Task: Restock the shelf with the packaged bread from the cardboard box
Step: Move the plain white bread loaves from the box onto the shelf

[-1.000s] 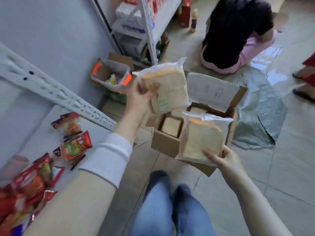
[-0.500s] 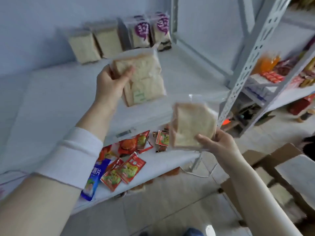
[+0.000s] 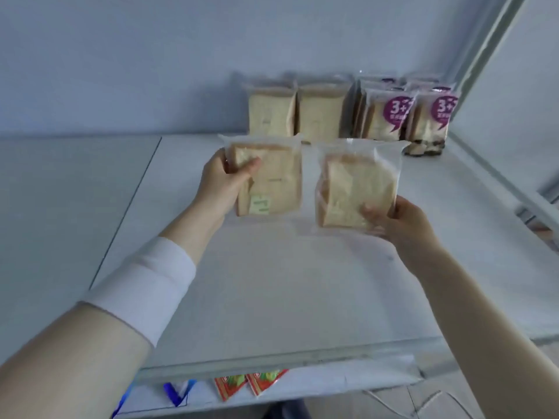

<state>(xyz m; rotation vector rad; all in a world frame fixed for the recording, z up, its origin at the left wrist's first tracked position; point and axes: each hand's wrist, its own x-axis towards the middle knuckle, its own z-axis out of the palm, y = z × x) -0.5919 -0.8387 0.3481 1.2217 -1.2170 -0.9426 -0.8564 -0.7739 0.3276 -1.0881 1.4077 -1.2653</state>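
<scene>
My left hand grips the left edge of a clear-wrapped bread pack, held upright just above the white shelf. My right hand holds a second bread pack by its lower right corner, beside the first. Two plain bread packs stand against the back wall behind them. To their right stand several bread packs with purple labels. The cardboard box is out of view.
A grey perforated shelf upright rises at the right. A seam splits the shelf board at the left. Red and blue snack packets lie on the lower shelf under the front edge.
My view has swung from the box on the floor up to the shelf. Both hands have carried their bread packs over the shelf, side by side, toward the packs at the back.
</scene>
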